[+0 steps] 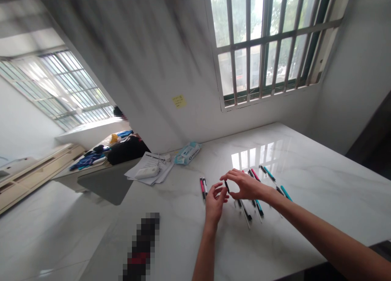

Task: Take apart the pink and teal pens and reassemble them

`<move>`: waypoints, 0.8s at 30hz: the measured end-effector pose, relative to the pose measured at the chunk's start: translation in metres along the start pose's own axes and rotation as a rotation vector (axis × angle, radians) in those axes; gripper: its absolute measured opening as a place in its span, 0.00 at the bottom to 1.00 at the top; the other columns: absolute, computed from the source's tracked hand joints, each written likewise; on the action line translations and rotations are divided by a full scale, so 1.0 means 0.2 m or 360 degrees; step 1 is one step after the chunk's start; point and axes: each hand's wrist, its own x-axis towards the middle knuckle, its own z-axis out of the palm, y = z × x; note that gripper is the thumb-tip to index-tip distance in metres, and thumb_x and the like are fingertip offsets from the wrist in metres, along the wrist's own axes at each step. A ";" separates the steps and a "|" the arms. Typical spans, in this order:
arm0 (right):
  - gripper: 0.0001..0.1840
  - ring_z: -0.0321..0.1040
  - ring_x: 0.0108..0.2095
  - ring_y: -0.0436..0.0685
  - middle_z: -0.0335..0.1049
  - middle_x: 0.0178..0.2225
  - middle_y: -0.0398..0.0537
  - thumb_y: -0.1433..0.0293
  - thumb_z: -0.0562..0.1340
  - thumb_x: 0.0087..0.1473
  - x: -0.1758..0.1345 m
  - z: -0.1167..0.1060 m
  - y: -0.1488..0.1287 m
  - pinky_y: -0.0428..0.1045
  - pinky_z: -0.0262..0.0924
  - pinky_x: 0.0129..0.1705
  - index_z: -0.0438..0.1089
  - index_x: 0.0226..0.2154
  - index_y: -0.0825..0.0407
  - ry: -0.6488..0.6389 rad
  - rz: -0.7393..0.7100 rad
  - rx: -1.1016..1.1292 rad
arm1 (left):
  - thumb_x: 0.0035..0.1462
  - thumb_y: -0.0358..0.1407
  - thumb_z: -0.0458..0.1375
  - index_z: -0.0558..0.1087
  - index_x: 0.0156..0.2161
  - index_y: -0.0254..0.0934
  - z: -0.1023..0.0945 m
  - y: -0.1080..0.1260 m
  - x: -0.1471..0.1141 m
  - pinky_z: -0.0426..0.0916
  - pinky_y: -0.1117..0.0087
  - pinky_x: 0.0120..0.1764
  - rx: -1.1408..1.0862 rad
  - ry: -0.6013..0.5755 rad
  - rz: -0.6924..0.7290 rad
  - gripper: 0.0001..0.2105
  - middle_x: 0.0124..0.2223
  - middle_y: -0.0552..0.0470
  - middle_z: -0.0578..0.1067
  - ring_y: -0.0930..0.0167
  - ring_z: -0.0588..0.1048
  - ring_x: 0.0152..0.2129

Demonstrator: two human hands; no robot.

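Item one: a small, slim black pen part [227, 187], held above the table, between the fingertips of our two hands. Our right hand [247, 185], reaching in with the fingers arched, has it clamped between thumb and forefinger. Our left hand [214, 205], fingers curled, meets it from the other side; whether these fingertips grip it or merely sit against it, we cannot tell.

Left of the hands, just beside the left one: a red-and-black pen [202, 187] and a white-and-black pen [205, 186], side by side.

Beneath and beyond the right hand: assorted pen parts, among them a pink-red barrel [255, 174], a teal barrel [269, 173], a second teal piece [286, 193] near the forearm, and thin white refills [246, 219], partly hidden.

Support: a glossy white marbled table [330, 179].

Farther left on it: a light-blue and white soft pack [187, 154], beside loose white printed papers [166, 173] bearing a white packet [147, 172].

Wall: a yellow sticky note [179, 101]; to its right, a barred window [265, 42].

Lower left: a dark, red-banded shape [141, 248], pixelated, unidentifiable.
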 end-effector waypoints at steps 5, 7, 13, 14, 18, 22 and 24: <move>0.29 0.70 0.52 0.60 0.75 0.52 0.50 0.69 0.68 0.56 0.02 0.05 0.06 0.53 0.64 0.55 0.68 0.60 0.45 0.0035 0.0094 0.0120 | 0.48 0.50 0.71 0.77 0.48 0.34 -0.03 -0.07 0.00 0.73 0.70 0.31 -0.0022 0.0097 0.0043 0.27 0.36 0.45 0.82 0.68 0.80 0.29; 0.23 0.73 0.47 0.58 0.77 0.48 0.50 0.72 0.67 0.57 0.03 0.03 0.21 0.53 0.65 0.52 0.72 0.56 0.47 0.0227 0.0326 0.0014 | 0.50 0.49 0.69 0.77 0.47 0.34 -0.05 -0.09 0.00 0.74 0.70 0.33 0.0025 0.0168 0.0094 0.24 0.35 0.46 0.82 0.69 0.80 0.29; 0.14 0.76 0.37 0.58 0.80 0.40 0.51 0.71 0.67 0.56 0.07 0.02 0.53 0.50 0.65 0.43 0.78 0.46 0.52 0.0176 0.0703 -0.0179 | 0.57 0.46 0.64 0.77 0.42 0.37 -0.06 -0.10 -0.02 0.75 0.69 0.40 0.0355 0.0324 0.0342 0.15 0.40 0.46 0.82 0.67 0.80 0.36; 0.13 0.76 0.36 0.58 0.81 0.38 0.51 0.72 0.66 0.55 0.08 0.02 0.54 0.50 0.65 0.42 0.79 0.44 0.53 0.0165 0.0716 -0.0165 | 0.58 0.45 0.63 0.78 0.42 0.38 -0.06 -0.09 -0.02 0.74 0.69 0.40 0.0411 0.0332 0.0355 0.14 0.41 0.46 0.82 0.67 0.80 0.37; 0.09 0.77 0.35 0.56 0.81 0.35 0.49 0.72 0.64 0.56 0.09 0.07 0.49 0.49 0.67 0.42 0.80 0.39 0.52 0.0226 0.0696 -0.0070 | 0.58 0.43 0.62 0.79 0.42 0.39 -0.05 -0.06 -0.05 0.73 0.69 0.38 0.0503 0.0337 0.0346 0.11 0.43 0.47 0.82 0.67 0.79 0.37; 0.14 0.79 0.41 0.57 0.82 0.39 0.49 0.61 0.69 0.53 0.05 0.12 0.37 0.52 0.71 0.48 0.77 0.40 0.51 0.0395 0.0602 0.0758 | 0.58 0.42 0.62 0.80 0.42 0.40 -0.05 -0.05 -0.06 0.71 0.68 0.40 0.0540 0.0313 0.0355 0.10 0.43 0.48 0.83 0.68 0.79 0.35; 0.19 0.79 0.43 0.58 0.82 0.40 0.49 0.58 0.72 0.50 0.03 0.16 0.30 0.54 0.71 0.51 0.76 0.40 0.52 0.0335 0.0530 0.1135 | 0.58 0.42 0.63 0.80 0.41 0.40 -0.04 -0.04 -0.06 0.71 0.68 0.40 0.0562 0.0298 0.0362 0.10 0.42 0.48 0.83 0.68 0.79 0.35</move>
